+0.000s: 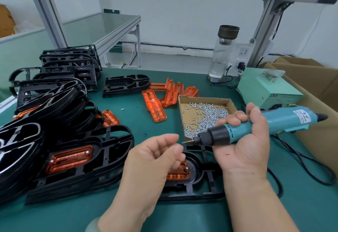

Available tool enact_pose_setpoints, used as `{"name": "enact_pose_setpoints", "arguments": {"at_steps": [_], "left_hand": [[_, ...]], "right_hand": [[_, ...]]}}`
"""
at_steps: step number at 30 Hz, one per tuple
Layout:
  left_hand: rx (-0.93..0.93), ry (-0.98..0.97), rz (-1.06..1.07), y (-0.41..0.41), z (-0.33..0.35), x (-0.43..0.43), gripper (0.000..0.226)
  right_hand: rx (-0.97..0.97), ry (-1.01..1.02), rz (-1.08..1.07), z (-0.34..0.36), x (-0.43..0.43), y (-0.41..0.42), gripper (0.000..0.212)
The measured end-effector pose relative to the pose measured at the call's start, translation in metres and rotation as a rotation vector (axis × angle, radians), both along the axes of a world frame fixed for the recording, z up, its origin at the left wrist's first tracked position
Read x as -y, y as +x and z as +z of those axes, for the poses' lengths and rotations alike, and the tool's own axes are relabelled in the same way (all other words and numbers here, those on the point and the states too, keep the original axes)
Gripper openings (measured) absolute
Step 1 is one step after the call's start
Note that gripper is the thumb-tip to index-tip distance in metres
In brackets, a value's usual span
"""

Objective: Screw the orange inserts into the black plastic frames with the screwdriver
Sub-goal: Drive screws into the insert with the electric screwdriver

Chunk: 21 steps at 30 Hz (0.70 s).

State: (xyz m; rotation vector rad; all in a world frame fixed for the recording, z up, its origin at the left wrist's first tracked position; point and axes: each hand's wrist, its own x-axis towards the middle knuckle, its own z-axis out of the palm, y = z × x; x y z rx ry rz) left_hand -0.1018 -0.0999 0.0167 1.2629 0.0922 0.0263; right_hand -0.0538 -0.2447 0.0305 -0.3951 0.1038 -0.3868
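Screwdriver (pixel 256 127) lies in right hand (pixel 245 151), tip beside curled left hand (pixel 155 158).

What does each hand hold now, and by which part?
The right hand holds the screwdriver around its teal body. The left hand is curled; whether it pinches anything cannot be told.

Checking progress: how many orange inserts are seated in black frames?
2 clearly: one insert atop the front-left stack, another insert in the nearest frame; others may be hidden in stacks.

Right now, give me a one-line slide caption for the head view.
Right hand holds the screwdriver, bit toward the curled left hand, above a frame with its insert.
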Motion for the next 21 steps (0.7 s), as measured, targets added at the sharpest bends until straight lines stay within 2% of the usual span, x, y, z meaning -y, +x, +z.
{"name": "enact_pose_setpoints", "arguments": {"at_steps": [9, 12, 21], "left_hand": [[-0.059, -0.033, -0.019, 0.0036, 0.0005, 0.0041, 0.023], [-0.058, -0.022, -0.041, 0.0032, 0.0012, 0.0041, 0.016], [-0.038, -0.003, -0.06, 0.0019, 0.0008, 0.003, 0.011]], "right_hand": [[-0.016, 0.076, 0.007, 0.0022, 0.0002, -0.0012, 0.017], [-0.022, 0.066, 0.007, 0.0024, -0.0015, -0.0023, 0.02], [-0.023, 0.029, 0.006, 0.0007, -0.0049, -0.0027, 0.014]]}}
